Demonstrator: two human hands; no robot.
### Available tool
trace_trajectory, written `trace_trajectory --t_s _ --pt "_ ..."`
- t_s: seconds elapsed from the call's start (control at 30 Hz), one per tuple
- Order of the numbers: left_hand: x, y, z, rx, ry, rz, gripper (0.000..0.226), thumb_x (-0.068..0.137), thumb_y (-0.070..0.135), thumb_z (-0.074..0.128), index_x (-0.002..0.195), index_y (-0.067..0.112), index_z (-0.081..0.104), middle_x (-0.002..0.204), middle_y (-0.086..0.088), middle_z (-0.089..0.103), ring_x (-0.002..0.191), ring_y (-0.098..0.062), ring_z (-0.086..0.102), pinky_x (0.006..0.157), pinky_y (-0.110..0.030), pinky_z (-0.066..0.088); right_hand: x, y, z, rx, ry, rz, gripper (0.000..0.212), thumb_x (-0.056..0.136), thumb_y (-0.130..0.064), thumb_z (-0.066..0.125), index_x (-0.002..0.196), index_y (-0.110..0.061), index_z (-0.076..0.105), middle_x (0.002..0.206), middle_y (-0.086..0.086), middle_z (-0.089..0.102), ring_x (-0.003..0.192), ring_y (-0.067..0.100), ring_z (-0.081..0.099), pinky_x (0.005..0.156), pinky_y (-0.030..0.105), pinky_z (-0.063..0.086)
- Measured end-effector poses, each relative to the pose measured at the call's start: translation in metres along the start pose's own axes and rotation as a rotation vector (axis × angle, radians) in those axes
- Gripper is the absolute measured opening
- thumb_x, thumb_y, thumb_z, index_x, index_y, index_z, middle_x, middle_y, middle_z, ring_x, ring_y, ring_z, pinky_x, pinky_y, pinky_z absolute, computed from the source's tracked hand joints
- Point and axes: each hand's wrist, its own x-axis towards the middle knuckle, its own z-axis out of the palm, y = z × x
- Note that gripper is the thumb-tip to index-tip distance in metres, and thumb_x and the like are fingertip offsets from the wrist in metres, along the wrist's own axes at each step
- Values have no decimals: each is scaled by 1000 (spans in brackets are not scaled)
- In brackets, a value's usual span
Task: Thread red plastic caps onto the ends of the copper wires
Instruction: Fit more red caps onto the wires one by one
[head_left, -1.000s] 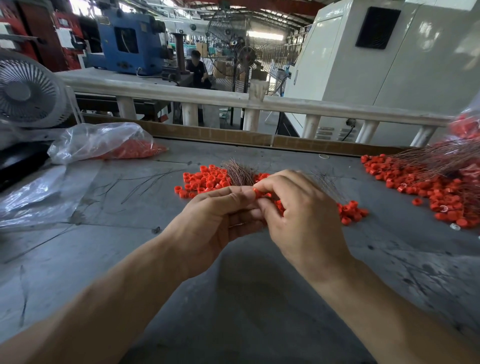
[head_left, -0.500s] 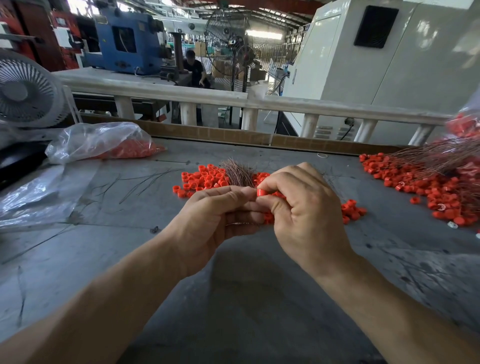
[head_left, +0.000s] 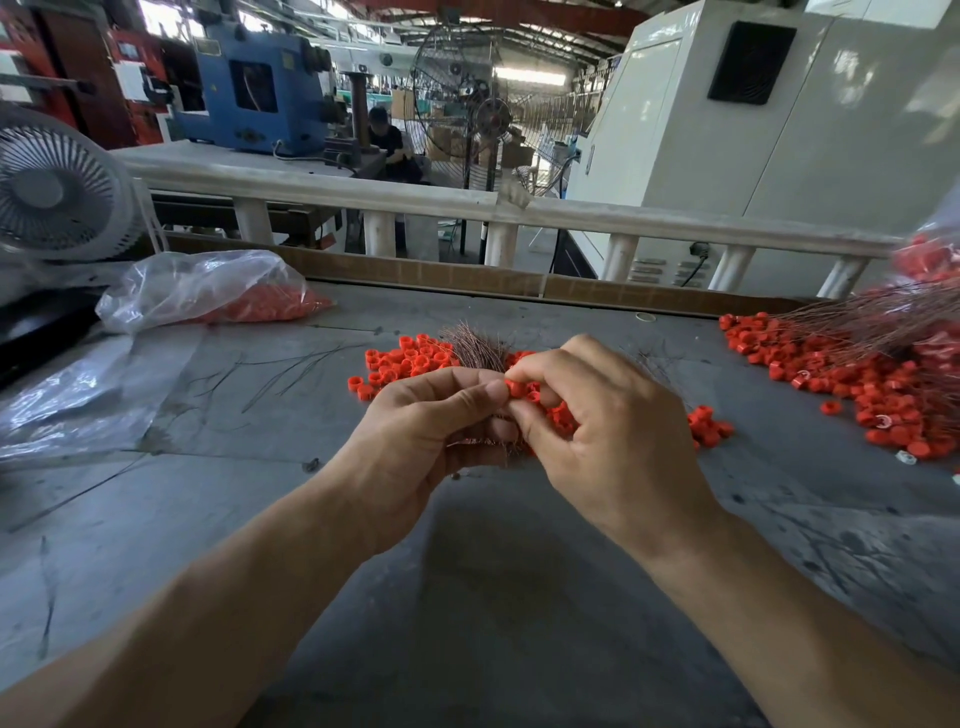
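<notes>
over the table: seating a cap on a wire end

above the grey table (head_left: 208, 519), pinching one red cap (head_left: 516, 387) in right hand (head_left: 597, 431), gripping the copper wire bundle (head_left: 475, 347) in left hand (head_left: 415, 431); keeping cap hole aligned, easing on gently.

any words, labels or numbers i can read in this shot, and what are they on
None can be read.
Blue machine: plates and a white panel beside it, too blurred to read.
White cabinet: small marks near its left edge, too small to read.
Red caps and plastic bag: no print visible.
</notes>
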Motion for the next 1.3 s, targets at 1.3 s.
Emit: trace_trajectory --t_s 1.3 --pt "5 3 -8 -9 129 77 26 79 19 73 98 3 68 78 -9 64 68 -18 61 68 -31 56 -5 1 12 340 -125 3 19 91 -11 73 108 -18 72 104 -8 66 101 4 61 90 14 45"
